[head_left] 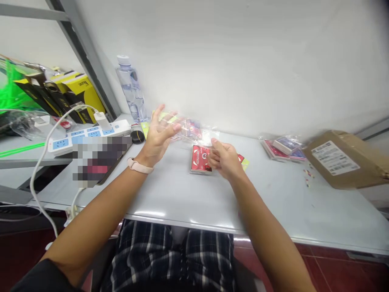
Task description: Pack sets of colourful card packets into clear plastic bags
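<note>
A clear plastic bag [209, 134] is stretched between my two hands above the table. My right hand [224, 158] is closed, thumb against fingers, pinching the bag's right edge. My left hand [159, 140] has its fingers spread, with the clear film lying across them; whether they are inside the bag or behind it I cannot tell. Below, beside my right hand, a red printed box [199, 159] lies on the table, partly covered by that hand. Behind the bag are a purple-and-red packet [193, 129] and something yellow-green, both blurred by the film.
On the right stand wrapped red and purple packs [281, 148], a brown carton [337, 160] and several small loose sticks [308, 173]. At left are a water bottle [131, 91], power strip [88, 136], black round object [137, 136], blurred-out device [101, 160] and white cable [38, 166].
</note>
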Tool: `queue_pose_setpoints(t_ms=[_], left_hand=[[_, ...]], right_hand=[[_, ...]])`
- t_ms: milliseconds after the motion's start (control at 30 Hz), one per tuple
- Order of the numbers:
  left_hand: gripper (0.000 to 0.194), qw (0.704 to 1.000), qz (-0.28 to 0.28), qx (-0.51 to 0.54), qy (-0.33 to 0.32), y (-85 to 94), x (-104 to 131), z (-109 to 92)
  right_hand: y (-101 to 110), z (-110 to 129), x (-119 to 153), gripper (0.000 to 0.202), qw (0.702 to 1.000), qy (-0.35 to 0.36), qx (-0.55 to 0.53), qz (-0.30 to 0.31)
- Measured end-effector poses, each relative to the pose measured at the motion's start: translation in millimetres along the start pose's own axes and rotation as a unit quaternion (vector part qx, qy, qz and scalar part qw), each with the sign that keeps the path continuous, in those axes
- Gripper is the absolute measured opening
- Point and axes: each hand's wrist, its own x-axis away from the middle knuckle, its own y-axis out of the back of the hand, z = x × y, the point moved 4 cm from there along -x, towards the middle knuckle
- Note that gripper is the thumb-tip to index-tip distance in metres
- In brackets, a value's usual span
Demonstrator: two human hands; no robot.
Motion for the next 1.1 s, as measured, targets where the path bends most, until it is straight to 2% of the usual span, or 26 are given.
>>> queue_pose_setpoints(t_ms=[100,167,200,233,333,433,533,733,867,1100], left_hand=[[0.089,0.987,-0.119,-0.109,-0.01,19.2,-0.8,6.6],[0.098,0.966,-0.139,-0.212,-0.056,19.8,1.0,-2.2],[0.099,0.953,-0.125,-0.263,-0.085,15.9,2.3,-8.6],[0.098,0.944,-0.088,-0.299,-0.104,9.5,3.6,-14.1],[0.101,0.92,0.062,-0.363,-0.136,-13.9,9.8,-23.2],[0.109,0.896,0.186,-0.383,-0.126,-32.3,18.9,-19.1],[0.11,0.88,0.244,-0.397,-0.091,-41.7,26.5,-8.1],[0.105,0.873,0.258,-0.409,-0.064,-44.3,30.8,1.7],[0.101,0.887,0.247,-0.387,-0.049,-42.1,28.4,-1.5],[0.078,0.901,0.228,-0.364,-0.056,-40.6,25.3,-6.7]], right_hand=[[7.8,1.3,-2.2,0.069,1.0,0.009,0.018,-0.023],[12.4,1.8,-3.1,0.068,0.999,0.013,0.032,-0.035],[14.3,1.9,-3.2,0.067,0.998,0.012,0.041,-0.038],[16.0,2.1,-3.2,0.067,0.998,0.011,0.05,-0.038],[19.0,1.5,-2.7,0.067,0.997,-0.007,0.08,-0.018],[18.7,-1.0,-1.9,0.068,0.994,-0.041,0.097,0.031],[16.9,-2.9,-0.8,0.07,0.99,-0.064,0.106,0.064],[14.0,-0.7,1.6,0.071,0.987,-0.067,0.122,0.081],[16.0,2.7,2.9,0.072,0.985,-0.072,0.136,0.083],[25.2,7.3,4.7,0.072,0.979,-0.092,0.159,0.084]])
